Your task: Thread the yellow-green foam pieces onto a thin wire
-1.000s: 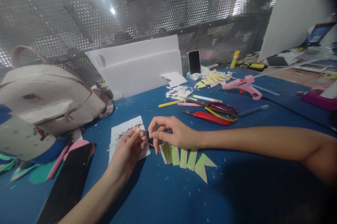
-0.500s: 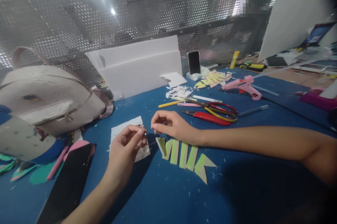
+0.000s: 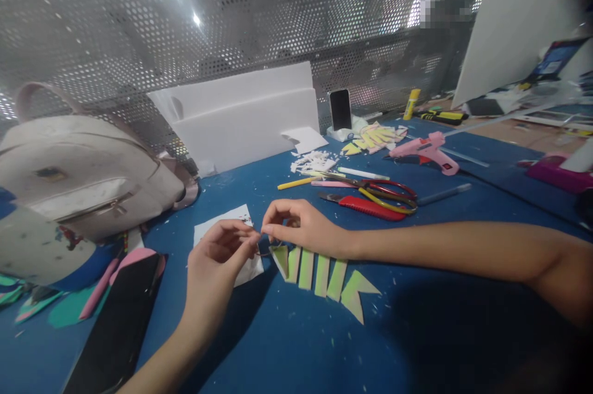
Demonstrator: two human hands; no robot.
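Note:
Fingertips of my left hand [image 3: 220, 255] and my right hand [image 3: 306, 227] nearly meet above the blue table. Both hands are pinched closed on a thin dark cord [image 3: 264, 254], which loops down to the first piece of a fish shape. Little of the cord shows between the fingers. The fish shape [image 3: 320, 273], made of pale green and cream segments set in a row, lies below my right wrist. Its triangular head piece [image 3: 280, 260] is tilted up beside the cord, and its forked tail [image 3: 357, 295] points right. A white paper sheet [image 3: 250, 267] lies partly behind my left hand.
Beyond my right hand lie a red cutter [image 3: 373, 207], scissors [image 3: 389, 191], marker pens and white scraps [image 3: 315, 162]. A pink glue gun [image 3: 427, 150] trails its cord rightward. At left are a backpack [image 3: 92, 165] and a black phone [image 3: 113, 320]. White boards [image 3: 245, 128] stand behind.
The fingertips of both hands have come closer together, leaving almost no gap. The fish's head piece has shifted slightly left and turned. The other segments lie as before.

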